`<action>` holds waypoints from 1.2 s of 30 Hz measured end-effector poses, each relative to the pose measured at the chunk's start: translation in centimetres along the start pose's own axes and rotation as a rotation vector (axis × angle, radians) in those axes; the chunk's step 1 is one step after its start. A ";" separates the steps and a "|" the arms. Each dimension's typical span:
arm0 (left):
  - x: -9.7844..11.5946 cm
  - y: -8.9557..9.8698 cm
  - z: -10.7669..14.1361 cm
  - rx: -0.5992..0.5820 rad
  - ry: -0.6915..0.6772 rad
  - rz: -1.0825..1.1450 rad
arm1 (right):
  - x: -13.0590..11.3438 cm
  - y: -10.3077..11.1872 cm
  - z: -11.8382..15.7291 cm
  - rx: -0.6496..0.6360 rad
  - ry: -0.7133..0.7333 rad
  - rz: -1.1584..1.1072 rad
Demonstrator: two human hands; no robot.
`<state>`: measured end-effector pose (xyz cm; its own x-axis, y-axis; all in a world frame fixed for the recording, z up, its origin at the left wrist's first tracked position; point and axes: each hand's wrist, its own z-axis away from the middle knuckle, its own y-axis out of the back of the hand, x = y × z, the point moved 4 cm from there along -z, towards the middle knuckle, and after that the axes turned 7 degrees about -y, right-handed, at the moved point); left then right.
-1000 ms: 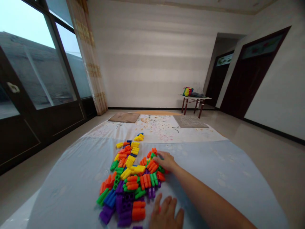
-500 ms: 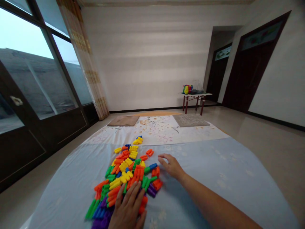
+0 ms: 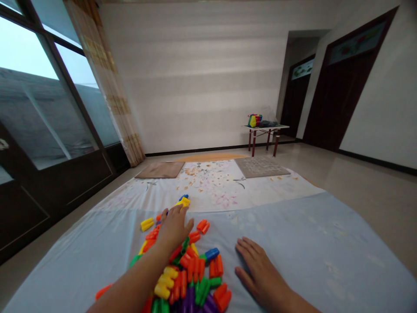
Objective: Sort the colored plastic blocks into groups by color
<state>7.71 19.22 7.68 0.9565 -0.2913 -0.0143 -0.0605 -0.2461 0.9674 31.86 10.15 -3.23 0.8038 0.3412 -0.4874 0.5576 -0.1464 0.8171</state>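
The colourful plastic pieces (image 3: pixel 195 266) lie heaped on the blue cloth (image 3: pixel 286 234), near and left of centre. Over their far end I spread my left hand (image 3: pixel 174 226), grip wide, fingertips at a yellow piece (image 3: pixel 185 201); whether they touch it, I cannot tell. Just right of the heap, my right hand (image 3: pixel 259 269) is open and empty, palm down.

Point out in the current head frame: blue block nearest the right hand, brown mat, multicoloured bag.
Blue block (image 3: pixel 212 253): head view, middle of its upper side.
Brown mat (image 3: pixel 160 170): head view, middle of its top surface.
Multicoloured bag (image 3: pixel 255 121): head view, middle of its visible side.
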 end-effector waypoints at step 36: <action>6.0 -3.6 0.0 -0.358 -0.270 0.091 | -1.5 1.3 -0.9 -0.040 -0.035 0.054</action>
<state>13.65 18.39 4.13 0.8404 -0.5391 0.0550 0.0071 0.1125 0.9936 31.18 10.29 -1.17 0.8394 0.3008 -0.4526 0.5055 -0.1265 0.8535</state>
